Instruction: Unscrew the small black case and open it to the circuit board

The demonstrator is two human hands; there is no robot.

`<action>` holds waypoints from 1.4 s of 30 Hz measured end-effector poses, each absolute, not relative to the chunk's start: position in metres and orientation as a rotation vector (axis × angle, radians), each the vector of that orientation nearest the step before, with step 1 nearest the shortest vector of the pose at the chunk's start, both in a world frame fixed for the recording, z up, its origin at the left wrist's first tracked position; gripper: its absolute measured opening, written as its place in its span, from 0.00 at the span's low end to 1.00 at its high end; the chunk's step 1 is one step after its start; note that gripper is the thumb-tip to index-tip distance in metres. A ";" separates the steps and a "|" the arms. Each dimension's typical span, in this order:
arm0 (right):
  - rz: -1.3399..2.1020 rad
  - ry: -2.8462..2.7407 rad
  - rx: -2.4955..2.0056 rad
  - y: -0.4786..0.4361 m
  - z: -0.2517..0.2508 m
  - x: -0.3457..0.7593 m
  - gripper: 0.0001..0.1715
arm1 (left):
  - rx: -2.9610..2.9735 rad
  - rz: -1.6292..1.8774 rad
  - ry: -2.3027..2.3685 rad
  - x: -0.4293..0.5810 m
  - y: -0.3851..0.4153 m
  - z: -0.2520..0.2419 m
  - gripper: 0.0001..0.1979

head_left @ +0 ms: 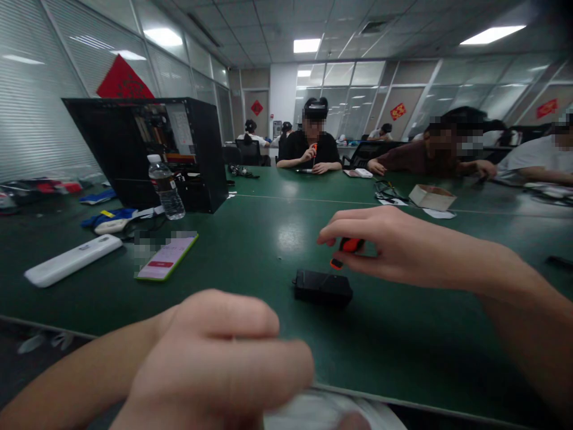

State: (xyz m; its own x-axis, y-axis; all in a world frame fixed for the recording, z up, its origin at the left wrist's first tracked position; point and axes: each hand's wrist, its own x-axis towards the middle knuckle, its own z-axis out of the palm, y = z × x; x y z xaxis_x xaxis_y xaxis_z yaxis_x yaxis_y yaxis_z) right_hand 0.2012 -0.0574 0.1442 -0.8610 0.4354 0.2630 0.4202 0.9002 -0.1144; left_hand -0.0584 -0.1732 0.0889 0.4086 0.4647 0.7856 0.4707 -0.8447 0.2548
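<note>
My right hand (380, 242) is closed round an orange-and-black handle (351, 245) that looks like a screwdriver's; its shaft is not visible. It hovers just above a small black box (323, 288), which lies on the green table with a little loop at its left end. My left hand (224, 358) is close to the camera at the table's front edge, slightly blurred. Its fingers are curled together, and whatever they may hold is hidden.
To the left lie a phone (168, 257) and a long white case (74, 260). Behind them stand a water bottle (166, 188) and an open black computer case (203, 155). A small cardboard box (432, 197) sits at right. Several people sit around the table and beyond.
</note>
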 end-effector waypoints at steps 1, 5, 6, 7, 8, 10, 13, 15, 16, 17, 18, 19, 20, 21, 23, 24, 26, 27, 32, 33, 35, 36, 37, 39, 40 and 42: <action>0.103 -2.793 -0.631 -0.059 0.147 0.200 0.12 | -2.667 -1.526 -0.612 -0.052 -0.158 0.094 0.09; 0.105 -2.856 -0.645 -0.060 0.155 0.193 0.05 | -2.734 -1.778 -0.185 -0.031 -0.088 0.086 0.04; 0.107 -2.864 -0.655 -0.059 0.157 0.192 0.05 | -2.802 -1.773 -0.339 -0.027 -0.075 0.078 0.08; 0.112 -2.869 -0.650 -0.058 0.158 0.191 0.06 | -2.861 -1.731 -0.502 -0.024 -0.064 0.069 0.10; 0.119 -2.875 -0.631 -0.056 0.159 0.190 0.09 | -2.921 -1.672 -0.633 -0.021 -0.055 0.059 0.11; 0.126 -2.893 -0.564 -0.054 0.160 0.190 0.13 | -3.017 -1.582 -0.811 -0.019 -0.046 0.042 0.06; 0.091 -2.906 -0.557 -0.052 0.159 0.190 0.09 | -3.145 -1.401 -0.923 -0.018 -0.042 0.025 0.15; 0.051 -2.850 -0.631 -0.052 0.158 0.191 0.06 | -3.209 -1.302 -1.008 -0.018 -0.042 0.018 0.22; 0.037 -2.828 -0.647 -0.053 0.157 0.191 0.07 | -3.238 -1.251 -1.066 -0.018 -0.041 0.016 0.24; 0.033 -2.821 -0.636 -0.053 0.157 0.192 0.09 | -3.262 -1.200 -1.128 -0.018 -0.041 0.014 0.25; 0.043 -2.831 -0.603 -0.054 0.158 0.193 0.12 | -3.276 -1.155 -1.188 -0.017 -0.041 0.012 0.26; 0.061 -2.854 -0.561 -0.054 0.158 0.193 0.15 | -3.286 -1.117 -1.231 -0.017 -0.041 0.010 0.25; 0.079 -2.872 -0.526 -0.055 0.158 0.194 0.16 | -3.294 -1.091 -1.252 -0.016 -0.041 0.008 0.25; 0.085 -2.876 -0.514 -0.055 0.158 0.193 0.15 | -3.302 -1.076 -1.254 -0.015 -0.041 0.006 0.25; 0.047 -2.854 -0.567 -0.055 0.157 0.191 0.10 | -3.303 -1.079 -1.247 -0.013 -0.041 0.004 0.24; -0.002 -2.841 -0.619 -0.055 0.155 0.189 0.08 | -3.296 -1.088 -1.258 -0.011 -0.042 0.003 0.24; -0.174 -2.818 -0.754 -0.055 0.150 0.186 0.08 | -3.264 -1.104 -1.305 -0.008 -0.042 0.002 0.22; -0.299 -2.799 -0.819 -0.054 0.147 0.186 0.12 | -3.248 -1.105 -1.320 -0.006 -0.042 0.002 0.21; -0.789 -2.680 -0.764 -0.051 0.128 0.211 0.27 | -3.224 -1.046 -1.303 -0.002 -0.041 0.003 0.17; -0.817 -2.654 -0.731 -0.050 0.124 0.222 0.28 | -3.230 -1.043 -1.294 -0.002 -0.041 0.004 0.17; -0.861 -2.570 -0.718 -0.048 0.116 0.244 0.30 | -3.243 -1.045 -1.283 -0.003 -0.041 0.004 0.16; -0.882 -2.519 -0.724 -0.047 0.111 0.255 0.30 | -3.248 -1.047 -1.281 -0.003 -0.041 0.004 0.16; -0.903 -2.473 -0.727 -0.045 0.107 0.265 0.30 | -3.250 -1.049 -1.283 -0.004 -0.041 0.004 0.16; -0.925 -2.426 -0.731 -0.040 0.099 0.281 0.29 | -3.250 -1.051 -1.287 -0.004 -0.041 0.004 0.16; -0.921 -2.424 -0.747 -0.037 0.096 0.286 0.28 | -3.249 -1.053 -1.288 -0.004 -0.041 0.004 0.16; -0.875 -2.439 -0.815 -0.032 0.092 0.291 0.28 | -3.245 -1.053 -1.300 -0.004 -0.041 0.005 0.16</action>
